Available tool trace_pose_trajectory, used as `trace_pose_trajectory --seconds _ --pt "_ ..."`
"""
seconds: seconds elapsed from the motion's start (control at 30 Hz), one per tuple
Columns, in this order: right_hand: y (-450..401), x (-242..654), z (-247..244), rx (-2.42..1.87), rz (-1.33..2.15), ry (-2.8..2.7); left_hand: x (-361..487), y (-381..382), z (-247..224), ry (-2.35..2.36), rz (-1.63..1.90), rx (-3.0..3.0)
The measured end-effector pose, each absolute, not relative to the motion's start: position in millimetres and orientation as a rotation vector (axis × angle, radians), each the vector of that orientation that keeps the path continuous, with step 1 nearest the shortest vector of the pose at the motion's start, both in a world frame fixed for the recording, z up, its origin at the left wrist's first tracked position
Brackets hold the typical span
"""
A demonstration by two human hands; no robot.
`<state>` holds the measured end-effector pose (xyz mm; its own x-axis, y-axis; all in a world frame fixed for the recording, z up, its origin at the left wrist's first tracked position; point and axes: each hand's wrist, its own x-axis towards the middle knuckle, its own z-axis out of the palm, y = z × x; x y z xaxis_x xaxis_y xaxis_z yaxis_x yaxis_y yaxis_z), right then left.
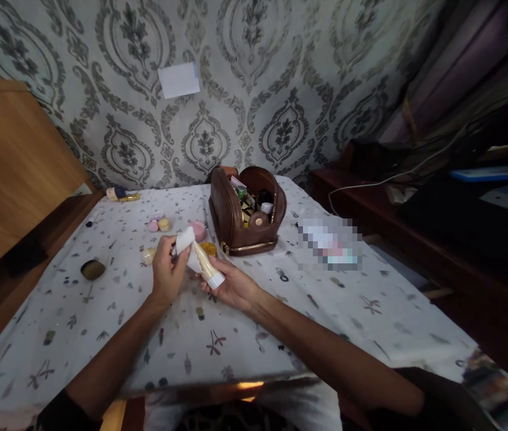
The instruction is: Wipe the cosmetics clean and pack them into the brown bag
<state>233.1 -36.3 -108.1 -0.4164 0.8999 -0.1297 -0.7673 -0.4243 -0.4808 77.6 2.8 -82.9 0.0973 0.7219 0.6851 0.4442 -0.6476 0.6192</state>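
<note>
the tube [205,262], gripped by closed left hand [166,270] and right hand [238,288], could be dropped near the yellow jar [209,248] just beyond if loosened.

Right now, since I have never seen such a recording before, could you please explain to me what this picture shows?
There is no machine here, only a person's two bare hands. The single picture comes from a camera worn on the head, looking forward and down. The right hand holds a slim white and pale-yellow tube with a white cap. The fingers of the left hand pinch a soft-looking white piece, perhaps tissue, by the tube's other end. Below spreads a white cloth printed with small motifs. On it stands an open brown leather-look bag with a gold zip, holding small items. The blocky patch at right hides what is there.
</note>
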Motion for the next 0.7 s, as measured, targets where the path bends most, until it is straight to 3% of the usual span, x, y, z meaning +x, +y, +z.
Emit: trace_pose_trajectory --seconds 0.2,0.43,0.6,0.7 --pt "-34.6 231.8 -113.5 -0.518 1.896 -0.533 74.7 1.4 -78.4 1.044 1.585 2.353" --pt "-40.4 231.1 -109.9 -0.55 1.922 -0.692 60.9 21.2 -80.0 1.33 1.627 2.058" --pt "-39.5 233.8 -106.8 -0.513 1.92 -0.654 60.1 25.7 -78.8 1.272 1.782 1.899" --pt "-35.8 234.1 -105.7 -0.496 1.864 -0.601 65.5 17.4 -80.9 1.215 1.649 2.112"
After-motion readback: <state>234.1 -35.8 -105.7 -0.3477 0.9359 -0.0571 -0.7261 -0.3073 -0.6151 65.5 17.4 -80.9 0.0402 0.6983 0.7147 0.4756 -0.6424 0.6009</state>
